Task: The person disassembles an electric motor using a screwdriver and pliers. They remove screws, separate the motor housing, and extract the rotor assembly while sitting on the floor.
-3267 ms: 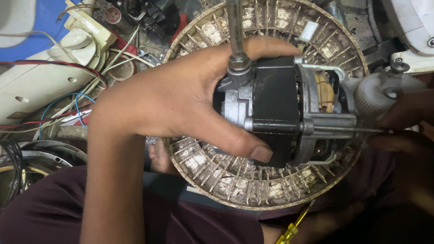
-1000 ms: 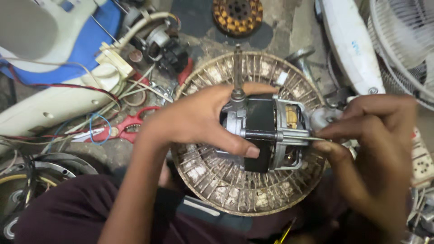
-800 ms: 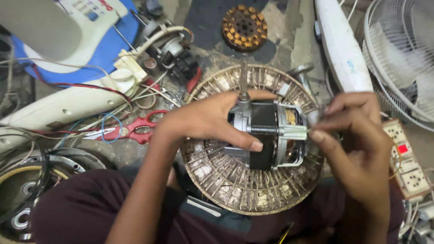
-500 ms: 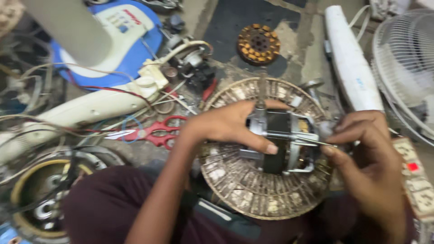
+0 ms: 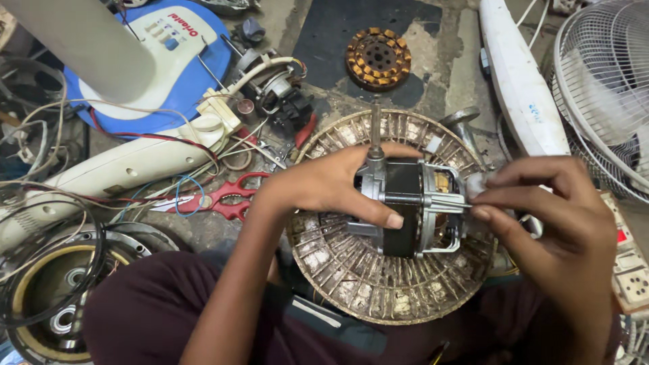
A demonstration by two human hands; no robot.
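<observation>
The left hand wraps the motor from the left, thumb along its lower side and fingers over the top near the shaft; this grip is closed on the motor body. The right hand comes in from the right with thumb and forefinger pinched together on a thin metal rod that runs along the motor's side; a pale scrap sits at the fingertips, too blurred to identify.

The motor lies on its side over a round, dusty ribbed disc, shaft pointing away from the person. It has a black laminated middle, grey cast end caps and copper windings showing at the right end.

Room is tight. The disc rests over the person's lap, and the floor about it is crowded: red scissors and loose wires to the left, a white fan stand and a blue-and-white fan base beyond them, a wound stator past the shaft, a white fan blade and a wire fan guard to the right, and a socket strip just beside the right wrist.
</observation>
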